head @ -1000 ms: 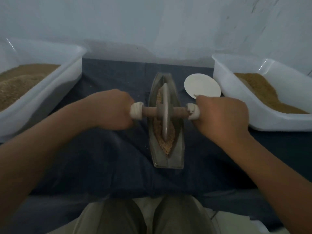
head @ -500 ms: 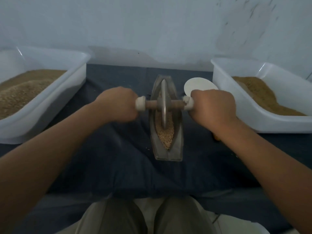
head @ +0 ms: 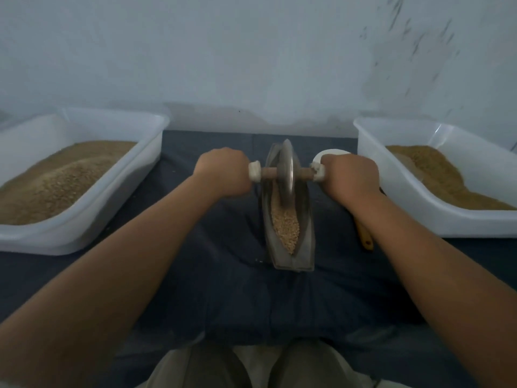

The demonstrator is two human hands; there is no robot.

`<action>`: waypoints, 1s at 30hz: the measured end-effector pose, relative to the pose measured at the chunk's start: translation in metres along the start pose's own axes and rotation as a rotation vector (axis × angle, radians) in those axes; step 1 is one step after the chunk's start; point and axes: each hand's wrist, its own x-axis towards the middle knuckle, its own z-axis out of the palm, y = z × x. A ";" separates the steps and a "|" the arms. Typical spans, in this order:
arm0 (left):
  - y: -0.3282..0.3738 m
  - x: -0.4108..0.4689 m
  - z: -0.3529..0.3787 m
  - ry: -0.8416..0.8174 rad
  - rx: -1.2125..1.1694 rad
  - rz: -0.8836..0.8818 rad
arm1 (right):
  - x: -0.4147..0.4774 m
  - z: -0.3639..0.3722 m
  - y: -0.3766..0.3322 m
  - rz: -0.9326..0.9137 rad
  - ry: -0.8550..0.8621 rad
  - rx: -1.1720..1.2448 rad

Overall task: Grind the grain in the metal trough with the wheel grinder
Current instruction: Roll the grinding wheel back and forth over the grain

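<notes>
Dull grey metal trough (head: pixel 305 247), wooden axle (head: pixel 270 173), glossy white plastic tubs (head: pixel 391 208), matt dark cloth (head: pixel 223 275)

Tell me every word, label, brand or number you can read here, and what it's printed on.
None: no writing shows anywhere.
The left tub, right tub, metal trough, wheel grinder, white dish and dark cloth all look blank.
The dark marks on the wall are streaks, not letters.

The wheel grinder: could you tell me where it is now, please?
In the head view, the wheel grinder stands at the far end of the metal trough, left hand and right hand gripping its axle.
</notes>
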 end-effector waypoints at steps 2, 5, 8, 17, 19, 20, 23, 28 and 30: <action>-0.007 -0.022 0.003 -0.064 -0.042 0.060 | -0.028 -0.013 0.000 -0.057 0.087 -0.011; -0.020 -0.058 0.007 -0.092 -0.047 0.147 | -0.077 -0.030 0.006 -0.158 0.098 0.045; -0.022 -0.065 0.010 -0.061 -0.008 0.182 | -0.093 -0.025 0.012 -0.169 0.067 0.071; 0.011 0.003 -0.019 0.004 0.138 0.050 | -0.018 -0.005 -0.002 0.039 -0.080 0.086; 0.004 -0.013 -0.020 -0.090 0.102 0.124 | -0.042 -0.009 0.001 0.018 -0.076 0.111; -0.003 -0.023 -0.018 -0.143 0.073 0.171 | -0.057 -0.011 0.003 -0.003 -0.029 0.109; -0.020 -0.048 -0.009 -0.209 0.014 0.271 | -0.096 -0.022 0.006 -0.088 0.125 0.116; -0.016 -0.017 0.007 -0.009 0.029 0.155 | -0.054 -0.001 0.007 -0.064 0.118 0.039; -0.012 0.001 0.011 0.031 0.021 0.040 | -0.019 -0.001 0.000 -0.028 0.089 -0.015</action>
